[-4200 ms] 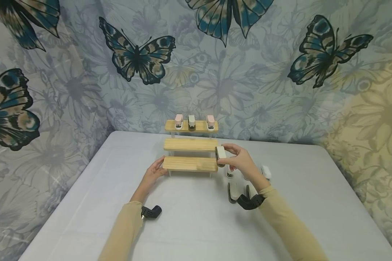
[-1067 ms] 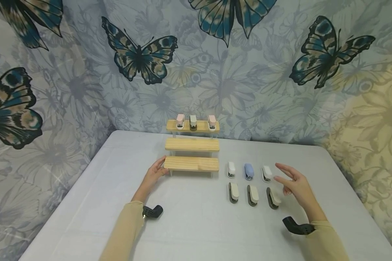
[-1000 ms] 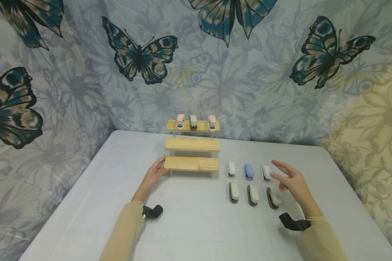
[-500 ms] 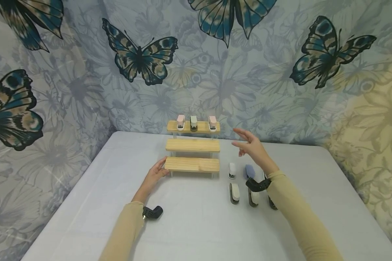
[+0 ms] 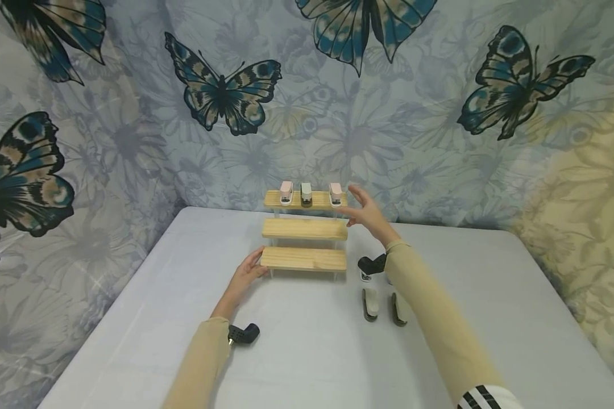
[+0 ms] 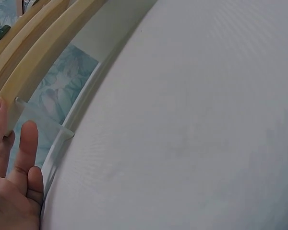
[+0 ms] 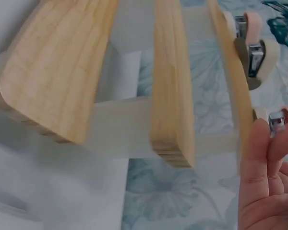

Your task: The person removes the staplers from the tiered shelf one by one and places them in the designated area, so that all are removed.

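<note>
A three-tier wooden display stand (image 5: 304, 228) with clear legs stands on the table. On its top board sit three mini staplers: a left pink stapler (image 5: 286, 193), a pale grey-green stapler (image 5: 306, 194) and a right pink stapler (image 5: 336, 194). My left hand (image 5: 241, 283) holds the left end of the lowest board, thumb and a fingertip at its edge in the left wrist view. Beside the right pink stapler is my right hand (image 5: 370, 218), thumb and finger spread apart. Its fingertips (image 7: 257, 136) overlap that stapler in the right wrist view; contact is unclear.
Right of the stand, a cream stapler (image 5: 370, 304) and a second cream stapler (image 5: 400, 309) lie on the white table (image 5: 307, 346). A white stapler (image 5: 365, 278) is mostly hidden by the right wrist camera (image 5: 372, 264). Patterned wall fabric (image 5: 414, 170) rises behind.
My right hand first held a cream stapler, which now lies on the table. From there the hand has moved left and back to the top board. My left hand stays at the stand.
</note>
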`<state>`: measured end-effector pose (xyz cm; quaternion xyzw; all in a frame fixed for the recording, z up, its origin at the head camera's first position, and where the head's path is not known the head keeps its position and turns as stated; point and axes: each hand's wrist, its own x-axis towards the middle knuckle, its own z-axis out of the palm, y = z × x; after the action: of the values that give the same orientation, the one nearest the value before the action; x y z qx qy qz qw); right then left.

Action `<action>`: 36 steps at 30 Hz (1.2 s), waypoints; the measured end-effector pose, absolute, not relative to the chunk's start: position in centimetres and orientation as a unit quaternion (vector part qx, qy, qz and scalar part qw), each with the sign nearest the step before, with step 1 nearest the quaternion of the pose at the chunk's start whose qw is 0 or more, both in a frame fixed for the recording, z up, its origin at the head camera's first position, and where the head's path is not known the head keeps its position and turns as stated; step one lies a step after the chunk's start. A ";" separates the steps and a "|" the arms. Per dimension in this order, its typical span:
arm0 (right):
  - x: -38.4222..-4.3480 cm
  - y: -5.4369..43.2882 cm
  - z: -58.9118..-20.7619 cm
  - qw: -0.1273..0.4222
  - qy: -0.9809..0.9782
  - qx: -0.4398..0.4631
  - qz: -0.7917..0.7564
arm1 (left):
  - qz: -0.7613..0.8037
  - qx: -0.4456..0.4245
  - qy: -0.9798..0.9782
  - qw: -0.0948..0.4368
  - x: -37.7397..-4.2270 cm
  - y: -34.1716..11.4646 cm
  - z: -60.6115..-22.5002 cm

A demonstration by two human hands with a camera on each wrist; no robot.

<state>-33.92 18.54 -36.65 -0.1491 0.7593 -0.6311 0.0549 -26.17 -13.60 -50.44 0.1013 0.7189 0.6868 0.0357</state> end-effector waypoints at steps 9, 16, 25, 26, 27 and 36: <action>-34.7 17.4 -35.1 0.096 0.779 -0.176 -0.594 | 0.686 0.104 0.720 0.032 -26.1 -13.5 -50.3; -35.0 17.6 -35.7 0.099 0.782 -0.177 -0.590 | 0.678 0.099 0.727 0.031 -26.1 -13.6 -50.2; -35.3 17.9 -36.3 0.071 0.765 -0.177 -0.615 | 0.685 0.103 0.720 0.040 -26.1 -13.5 -50.2; -35.3 18.0 -36.3 0.068 0.764 -0.176 -0.617 | 0.684 0.102 0.721 0.041 -26.1 -13.5 -50.2; -35.3 18.1 -36.3 0.064 0.763 -0.177 -0.619 | 0.683 0.100 0.722 0.041 -26.1 -13.5 -50.1; -33.8 17.5 -35.7 0.044 0.767 -0.171 -0.616 | 0.688 0.103 0.716 0.052 -25.7 -13.7 -49.4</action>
<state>-33.81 17.55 -35.68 -0.1706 0.7675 -0.6164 0.0439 -25.73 -13.71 -49.36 0.1033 0.7163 0.6881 0.0521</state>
